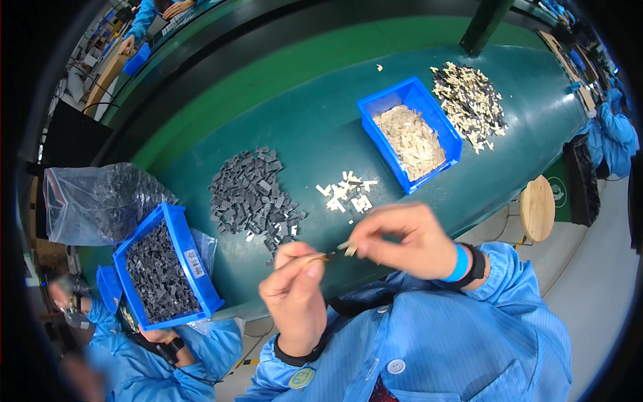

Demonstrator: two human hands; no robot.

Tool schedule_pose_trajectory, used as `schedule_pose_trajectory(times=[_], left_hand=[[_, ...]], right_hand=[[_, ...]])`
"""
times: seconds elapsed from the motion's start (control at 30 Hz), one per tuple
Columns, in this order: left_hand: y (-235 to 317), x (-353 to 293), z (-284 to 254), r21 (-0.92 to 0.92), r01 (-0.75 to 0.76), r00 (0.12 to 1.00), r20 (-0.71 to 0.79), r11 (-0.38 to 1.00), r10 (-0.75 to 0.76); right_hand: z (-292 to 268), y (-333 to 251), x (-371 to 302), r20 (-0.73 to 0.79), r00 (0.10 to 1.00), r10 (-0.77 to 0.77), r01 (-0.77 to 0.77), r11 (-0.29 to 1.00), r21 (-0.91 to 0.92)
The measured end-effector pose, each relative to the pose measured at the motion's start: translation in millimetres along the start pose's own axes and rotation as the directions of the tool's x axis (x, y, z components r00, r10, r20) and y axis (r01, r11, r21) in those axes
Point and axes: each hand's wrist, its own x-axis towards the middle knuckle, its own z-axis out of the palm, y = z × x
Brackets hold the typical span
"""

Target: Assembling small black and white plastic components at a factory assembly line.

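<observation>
My left hand point(295, 291) is closed in a pinch at the table's near edge, with a small dark piece point(328, 256) at its fingertips. Close beside it, the thumb and fingers of my right hand point(412, 240) pinch a small cream-coloured strip point(349, 249). The two sets of fingertips almost meet, and fingers partly cover both pieces. Beyond the left hand spreads a heap of dark grey rectangular pieces point(249, 191). A smaller scatter of cream pieces point(348, 192) lies just past my right hand.
A blue bin point(402, 96) holds beige pieces, beside a mixed cream-and-black pile point(469, 104). At left stand another blue bin point(179, 231) of dark pieces and a clear plastic bag point(100, 201). A co-worker's blue sleeve point(211, 345) is near that bin. A round wooden stool point(538, 209) stands right.
</observation>
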Motion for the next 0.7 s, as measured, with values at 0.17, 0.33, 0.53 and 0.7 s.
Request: schedule_pose_trajectory(times=[0.17, 0.33, 0.53, 0.7], left_hand=[[13, -2, -6, 0.134, -0.189, 0.975, -0.093, 0.973, 0.202], [16, -4, 0, 0.538, -0.357, 0.921, 0.066, 0.763, 0.384], [14, -7, -3, 0.711, -0.472, 0.848, 0.206, 0.521, 0.488], [14, -2, -2, 0.671, -0.723, 0.625, 0.533, 0.165, 0.571]], right_hand=[[-63, -18, 21, -0.148, 0.905, -0.399, 0.153, 0.629, -0.762], [-98, -6, 32, 0.014, 0.911, -0.412, 0.101, 0.19, -0.977], [-102, -4, 30, -0.059, 0.904, -0.423, 0.085, 0.313, -0.946], [-58, -25, 21, 0.071, 0.991, -0.109, 0.127, 0.928, -0.349]])
